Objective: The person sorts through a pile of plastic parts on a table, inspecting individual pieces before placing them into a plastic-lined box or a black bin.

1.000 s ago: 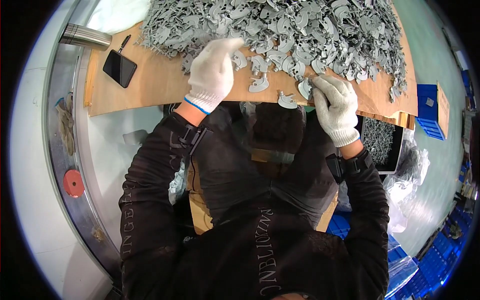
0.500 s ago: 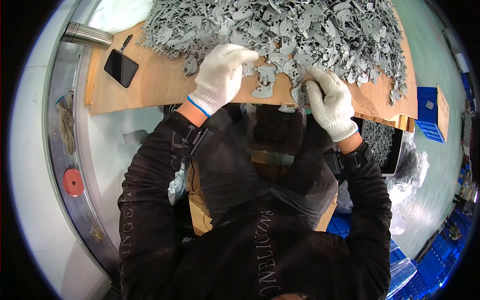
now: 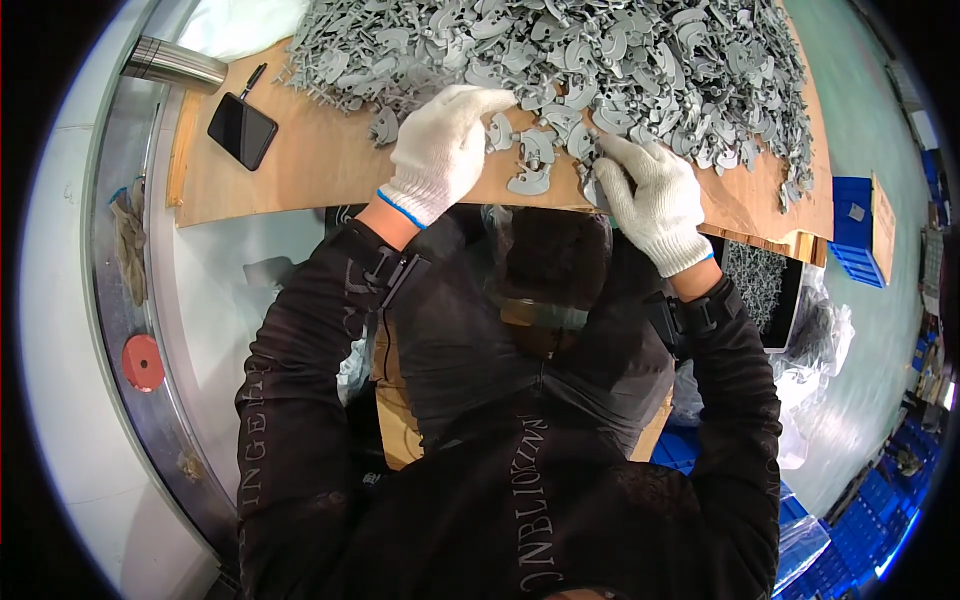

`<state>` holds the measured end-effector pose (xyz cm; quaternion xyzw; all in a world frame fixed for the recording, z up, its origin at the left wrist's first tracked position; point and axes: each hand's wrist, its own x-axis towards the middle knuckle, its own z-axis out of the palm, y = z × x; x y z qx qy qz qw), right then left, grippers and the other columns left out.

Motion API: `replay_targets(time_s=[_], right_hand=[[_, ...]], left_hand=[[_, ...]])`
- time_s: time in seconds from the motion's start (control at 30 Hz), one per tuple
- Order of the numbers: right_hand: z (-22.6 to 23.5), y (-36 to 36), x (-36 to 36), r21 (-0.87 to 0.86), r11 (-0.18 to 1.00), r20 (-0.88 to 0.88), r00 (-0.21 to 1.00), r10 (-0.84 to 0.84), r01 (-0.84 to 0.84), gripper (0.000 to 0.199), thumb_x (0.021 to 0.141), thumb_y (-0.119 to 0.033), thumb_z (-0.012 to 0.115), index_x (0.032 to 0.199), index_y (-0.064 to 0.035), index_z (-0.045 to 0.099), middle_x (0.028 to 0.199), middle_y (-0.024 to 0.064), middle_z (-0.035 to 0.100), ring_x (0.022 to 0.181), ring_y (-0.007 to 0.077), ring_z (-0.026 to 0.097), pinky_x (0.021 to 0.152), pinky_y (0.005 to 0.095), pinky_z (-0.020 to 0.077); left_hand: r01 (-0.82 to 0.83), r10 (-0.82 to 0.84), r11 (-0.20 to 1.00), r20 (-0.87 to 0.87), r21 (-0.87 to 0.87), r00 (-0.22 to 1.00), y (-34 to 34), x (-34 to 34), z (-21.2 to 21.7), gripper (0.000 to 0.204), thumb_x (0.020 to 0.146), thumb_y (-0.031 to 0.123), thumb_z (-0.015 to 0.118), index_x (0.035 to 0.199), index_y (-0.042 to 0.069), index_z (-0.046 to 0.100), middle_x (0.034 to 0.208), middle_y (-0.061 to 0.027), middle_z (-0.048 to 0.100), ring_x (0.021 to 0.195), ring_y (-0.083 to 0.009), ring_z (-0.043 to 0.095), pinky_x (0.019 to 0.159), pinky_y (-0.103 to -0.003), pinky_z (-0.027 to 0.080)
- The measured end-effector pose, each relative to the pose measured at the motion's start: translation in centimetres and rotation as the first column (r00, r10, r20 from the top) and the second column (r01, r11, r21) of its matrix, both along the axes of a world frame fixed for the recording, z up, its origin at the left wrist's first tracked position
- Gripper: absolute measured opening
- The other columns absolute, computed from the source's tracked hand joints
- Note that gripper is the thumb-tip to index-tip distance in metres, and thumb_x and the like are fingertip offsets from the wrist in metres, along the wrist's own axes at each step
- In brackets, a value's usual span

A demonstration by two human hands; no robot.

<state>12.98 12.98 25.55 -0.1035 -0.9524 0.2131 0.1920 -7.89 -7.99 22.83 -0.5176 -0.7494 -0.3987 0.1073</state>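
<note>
Right hand: thumb and forefinger slightly parted. Left hand: can't tell its grip. Grey part, right hand's nine o'clock: a nudge could spill it off the table.

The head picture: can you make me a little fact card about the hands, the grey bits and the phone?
Left hand: white glove, by the pile's front edge; hold unclear
Right hand: white glove, fingers close to a loose grey part; grip unclear
Pile: many grey parts, heaped on the table
Table: wooden top
Phone: dark screen, left side of the table
Pen: beside the phone's upper end
</note>
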Motion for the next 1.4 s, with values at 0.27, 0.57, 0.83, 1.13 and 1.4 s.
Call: replay_targets(time_s=[0.27, 0.57, 0.83, 1.13, 1.4], right_hand=[[1.0, -1.1, -0.4, -0.087, 0.996, -0.009, 1.0, 0.0, 0.0, 0.034, 0.1, -0.028, 0.075, 0.126, -0.0073, 0.077, 0.096, 0.0145, 0.074, 0.084, 0.0361, 0.073, 0.078, 0.0429, 0.0587], [1.6, -1.9, -3.5, 0.073, 0.997, 0.215, 0.975, -0.048, 0.033, 0.047, 0.1, -0.046, 0.074, 0.131, -0.0111, 0.076, 0.108, 0.0172, 0.077, 0.096, 0.0389, 0.075, 0.085, 0.0472, 0.0604], [1.9, -2.0, -1.4, 0.019, 0.998, 0.227, 0.973, 0.047, -0.053, 0.048, 0.1, -0.047, 0.074, 0.134, -0.0137, 0.076, 0.111, 0.0166, 0.077, 0.098, 0.04, 0.075, 0.085, 0.0476, 0.0599], [2.5, -2.7, 2.2, -0.047, 0.992, 0.218, 0.968, 0.126, -0.118, 0.045, 0.097, -0.039, 0.078, 0.132, -0.0117, 0.076, 0.098, 0.0162, 0.074, 0.092, 0.0396, 0.072, 0.081, 0.0491, 0.0575], [2.1, -3.2, 5.5, -0.122, 0.958, 0.164, 0.946, 0.278, -0.261, 0.03, 0.095, -0.027, 0.08, 0.119, -0.0096, 0.079, 0.092, 0.0143, 0.072, 0.09, 0.0376, 0.072, 0.08, 0.0477, 0.0575]], left_hand=[[-0.039, 0.04, 0.997, 0.014, -0.062, 0.999, 0.2, 0.4, 0.2, 0.036, 0.089, 0.001, 0.064, 0.119, 0.019, 0.075, 0.111, -0.0047, 0.076, 0.1, -0.0307, 0.074, 0.085, -0.043, 0.061], [0.013, -0.052, 0.963, -0.137, -0.268, 0.989, 0.6, 0.9, 0.9, 0.034, 0.091, 0.003, 0.065, 0.12, 0.018, 0.075, 0.105, -0.0054, 0.073, 0.101, -0.0307, 0.071, 0.085, -0.043, 0.06], [0.024, -0.053, 0.97, -0.116, -0.242, 0.992, 0.7, 2.0, 1.5, 0.026, 0.095, 0.013, 0.068, 0.119, 0.019, 0.074, 0.102, -0.0055, 0.072, 0.096, -0.0319, 0.072, 0.081, -0.046, 0.06], [0.041, -0.094, 0.909, -0.109, -0.415, 0.99, 1.2, 5.1, 2.2, 0.021, 0.096, 0.025, 0.068, 0.116, 0.019, 0.074, 0.097, -0.0074, 0.073, 0.093, -0.0317, 0.073, 0.078, -0.046, 0.061], [0.358, -0.323, 0.852, 0.154, -0.383, 0.934, 1.0, 6.8, 2.4, 0.026, 0.098, 0.025, 0.069, 0.123, 0.019, 0.072, 0.102, -0.0086, 0.074, 0.099, -0.036, 0.073, 0.085, -0.048, 0.061]])
